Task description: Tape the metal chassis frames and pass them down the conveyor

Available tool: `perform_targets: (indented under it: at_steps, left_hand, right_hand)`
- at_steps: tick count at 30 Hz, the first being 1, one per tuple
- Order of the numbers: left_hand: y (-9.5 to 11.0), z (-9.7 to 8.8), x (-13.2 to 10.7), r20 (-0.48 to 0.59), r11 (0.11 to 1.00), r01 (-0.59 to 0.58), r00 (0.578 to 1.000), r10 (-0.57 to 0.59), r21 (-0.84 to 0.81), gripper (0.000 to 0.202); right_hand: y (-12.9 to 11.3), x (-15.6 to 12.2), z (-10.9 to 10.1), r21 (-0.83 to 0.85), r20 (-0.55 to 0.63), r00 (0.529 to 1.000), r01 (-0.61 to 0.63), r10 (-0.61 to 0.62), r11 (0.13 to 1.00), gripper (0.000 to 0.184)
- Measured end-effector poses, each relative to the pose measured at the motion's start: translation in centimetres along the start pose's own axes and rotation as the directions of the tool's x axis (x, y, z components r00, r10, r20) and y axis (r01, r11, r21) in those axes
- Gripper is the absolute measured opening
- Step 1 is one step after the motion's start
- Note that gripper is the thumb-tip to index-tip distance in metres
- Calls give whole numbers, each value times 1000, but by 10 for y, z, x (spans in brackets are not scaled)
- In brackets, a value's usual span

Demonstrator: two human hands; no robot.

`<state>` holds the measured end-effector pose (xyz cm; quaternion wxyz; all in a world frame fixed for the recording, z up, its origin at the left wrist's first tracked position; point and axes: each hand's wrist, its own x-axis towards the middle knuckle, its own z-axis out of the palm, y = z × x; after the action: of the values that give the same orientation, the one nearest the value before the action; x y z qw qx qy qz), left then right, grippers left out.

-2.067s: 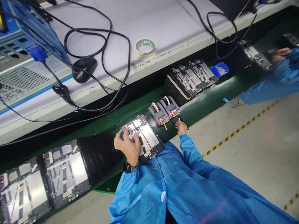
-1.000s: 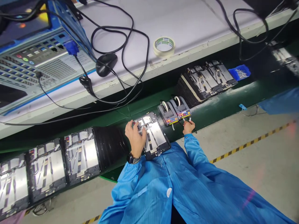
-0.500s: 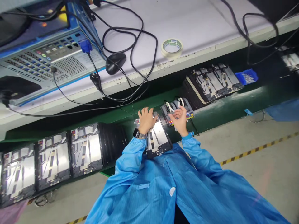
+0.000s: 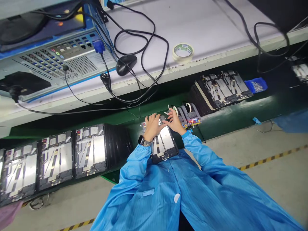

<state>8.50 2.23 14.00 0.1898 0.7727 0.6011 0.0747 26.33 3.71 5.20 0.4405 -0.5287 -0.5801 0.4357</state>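
- Observed rectangular silver-and-black electronic device with exposed internals [image 4: 166,141] lying on dark green tabletop [image 4: 211,129].
- Found left hand [image 4: 152,127] laid across far end of device, with fingers spread apart.
- Found right hand [image 4: 176,124] at far right corner of device, with thumb and index fingertips apart; noted small white tape strips [image 4: 166,113] at fingertips, cannot tell whether clamped.
- Noted two grey plastic tape dispensers [image 4: 193,116] partly behind right hand.

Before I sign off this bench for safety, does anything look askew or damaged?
A black cable droops over the front edge of the white bench, a possible snag; that edge also looks scuffed, perhaps chipped.
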Motion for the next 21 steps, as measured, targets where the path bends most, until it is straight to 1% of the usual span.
perform_targets:
  at_steps: [3,6,8,10,13,16,18,21]
  left_hand:
    - [-8,3,11,52,999,-19,998,20,-28,62]
    - [-17,2,21,128,998,-15,992,21,-53,57]
    - [-22,-1,28,186,996,9,982,7,-86,55]
    - [-28,-5,35,253,990,50,967,-15,-135,55]
    - [-33,-9,47,356,978,116,933,-46,-176,59]
    - [-35,-13,56,425,974,161,902,-78,-162,67]
    - [-34,-16,60,447,972,180,890,-95,-154,69]
    - [-33,-22,62,477,972,181,874,-89,-151,70]
  right_hand:
    - [9,5,2,102,23,996,-91,89,991,98]
    - [11,9,1,151,76,986,-161,151,975,98]
    - [11,11,0,162,101,980,-185,171,969,98]
    - [9,12,-3,143,132,978,-181,163,973,95]
    - [3,18,-11,39,209,972,-115,105,993,93]
    - [-14,26,-21,-140,295,955,11,31,990,97]
    - [-31,32,-28,-256,353,935,124,-26,959,99]
    - [-59,35,-34,-394,435,894,298,-109,869,100]
